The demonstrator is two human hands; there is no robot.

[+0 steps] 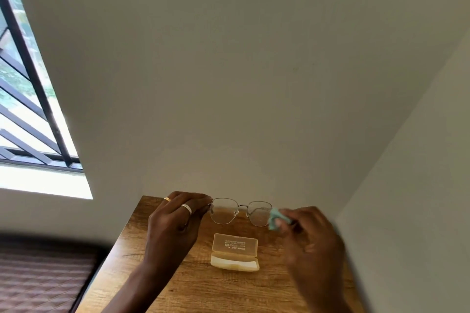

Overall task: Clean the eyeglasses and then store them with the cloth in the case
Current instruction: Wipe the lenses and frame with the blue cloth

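Thin metal-framed eyeglasses [241,212] are held up above the far end of the wooden table [183,287]. My left hand [175,218], wearing two rings, pinches the frame's left end. My right hand [309,231] is blurred and grips a small light-green cloth [275,218], pressed against the right lens. Below the glasses, an open translucent yellow case [235,253] lies on the table between my forearms, lid tipped back toward the wall.
The table stands in a corner, with a pale wall [254,84] behind and another on the right. A barred window [28,109] is at the upper left. A dark quilted surface [43,279] lies left of the table.
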